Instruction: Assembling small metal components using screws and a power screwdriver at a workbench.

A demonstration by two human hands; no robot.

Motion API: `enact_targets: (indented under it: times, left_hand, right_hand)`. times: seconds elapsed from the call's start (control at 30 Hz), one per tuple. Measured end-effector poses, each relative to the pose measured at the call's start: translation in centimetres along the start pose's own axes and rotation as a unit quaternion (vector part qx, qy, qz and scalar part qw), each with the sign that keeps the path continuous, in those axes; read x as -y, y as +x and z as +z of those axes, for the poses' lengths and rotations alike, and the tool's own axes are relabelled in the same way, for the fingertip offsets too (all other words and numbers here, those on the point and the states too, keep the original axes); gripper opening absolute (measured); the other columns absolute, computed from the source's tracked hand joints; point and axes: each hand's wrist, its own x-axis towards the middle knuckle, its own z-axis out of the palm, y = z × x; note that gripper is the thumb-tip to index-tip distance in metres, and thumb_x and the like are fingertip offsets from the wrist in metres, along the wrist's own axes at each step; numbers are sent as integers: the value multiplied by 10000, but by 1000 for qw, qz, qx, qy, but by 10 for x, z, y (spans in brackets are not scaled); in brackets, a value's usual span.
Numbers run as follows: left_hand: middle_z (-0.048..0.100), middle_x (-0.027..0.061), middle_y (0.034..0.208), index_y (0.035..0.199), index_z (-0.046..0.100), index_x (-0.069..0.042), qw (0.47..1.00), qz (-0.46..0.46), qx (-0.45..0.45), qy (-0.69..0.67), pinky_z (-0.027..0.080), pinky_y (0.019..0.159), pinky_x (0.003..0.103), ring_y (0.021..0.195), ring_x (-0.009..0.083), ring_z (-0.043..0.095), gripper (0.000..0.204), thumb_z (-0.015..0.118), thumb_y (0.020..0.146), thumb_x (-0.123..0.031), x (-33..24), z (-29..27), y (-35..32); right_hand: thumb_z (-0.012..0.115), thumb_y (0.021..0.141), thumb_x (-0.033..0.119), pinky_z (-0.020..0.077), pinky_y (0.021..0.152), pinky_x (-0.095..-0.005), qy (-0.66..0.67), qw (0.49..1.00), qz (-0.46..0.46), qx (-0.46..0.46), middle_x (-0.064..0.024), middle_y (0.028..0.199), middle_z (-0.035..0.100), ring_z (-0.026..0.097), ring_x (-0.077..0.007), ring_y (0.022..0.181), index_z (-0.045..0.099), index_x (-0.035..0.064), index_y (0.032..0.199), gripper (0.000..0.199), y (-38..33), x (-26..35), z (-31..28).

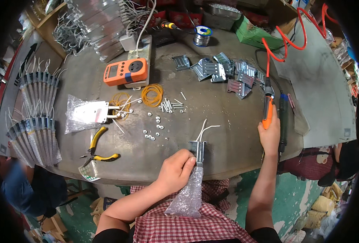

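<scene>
My left hand is closed round a flat metal-ended part at the table's front edge. Two white wires rise from its top, and its lower body is in bubble wrap that hangs over my checked apron. On the right side, my right hand grips an orange air tool, joined to a red coiled hose. Its tip is not clear to see. A dark green pen-shaped tool lies just right of that hand. Small white washers and screws lie ahead of my left hand.
Yellow-handled pliers and a bubble-wrapped white part lie left. Wired, wrapped parts fan out farther left. Behind are an orange meter, rubber bands, metal plates, a solder spool and a green box.
</scene>
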Motion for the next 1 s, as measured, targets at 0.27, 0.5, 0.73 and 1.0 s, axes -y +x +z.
enact_targets:
  times: [0.27,0.5,0.73,1.0]
  left_hand:
    - [488,154,716,809,489,-18,1000,-10,18,12,422,569,387,640,345,520,122,516,868,-122,-1,-5,-2]
    - [496,145,704,832,507,-20,999,-9,42,23,428,556,370,614,331,525,114,513,875,-125,-1,-5,2]
    - [515,132,687,828,520,-20,998,-42,50,26,435,554,347,587,295,533,144,495,893,-146,-1,-8,3]
    - [507,124,684,810,509,-11,998,-27,53,22,426,547,332,572,275,516,163,483,900,-144,-1,-6,4]
  right_hand:
    - [610,795,132,414,851,-462,804,514,282,98,-88,1054,524,511,-223,998,342,92,1323,594,-56,26,-23]
    - [630,823,270,333,947,-620,877,427,69,211,-70,1033,533,471,-219,1074,357,216,1284,539,-93,31,18]
    - [638,814,306,315,981,-563,907,379,136,124,8,951,536,486,-172,1004,444,218,1130,381,-92,52,7]
    - [628,817,279,340,954,-545,915,347,171,114,1,946,538,489,-165,976,457,205,1095,336,-96,56,4]
